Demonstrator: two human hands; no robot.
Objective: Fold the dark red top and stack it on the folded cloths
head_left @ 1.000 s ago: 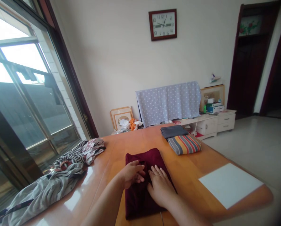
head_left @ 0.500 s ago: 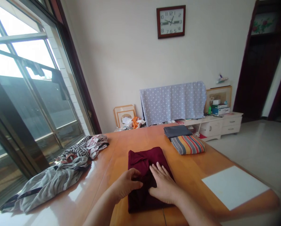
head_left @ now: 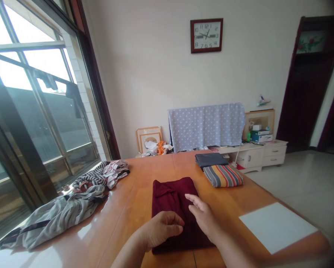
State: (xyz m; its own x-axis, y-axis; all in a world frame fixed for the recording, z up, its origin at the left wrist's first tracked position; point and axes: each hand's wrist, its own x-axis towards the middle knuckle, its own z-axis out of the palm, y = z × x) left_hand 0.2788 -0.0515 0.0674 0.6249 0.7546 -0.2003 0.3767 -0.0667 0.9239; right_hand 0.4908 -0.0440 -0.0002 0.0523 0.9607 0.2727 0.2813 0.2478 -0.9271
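Note:
A dark maroon folded garment lies flat on the wooden table in front of me, with some creases across its upper part. My left hand is over its lower left, the fingers loosely bent and a gap showing between them and the thumb; nothing is held. Above the garment's right side is my right hand, fingers stretched forward and the palm turned inward, also holding nothing. Whether either hand touches the cloth I cannot tell.
A striped folded cloth and a dark grey folded cloth lie at the back right. Crumpled clothes run along the left side. A white sheet lies near the table's right edge. A low cabinet stands beyond.
My right hand has lifted from the flat spread on the garment and turned sideways toward its right edge. The left hand has moved right and a little nearer to me.

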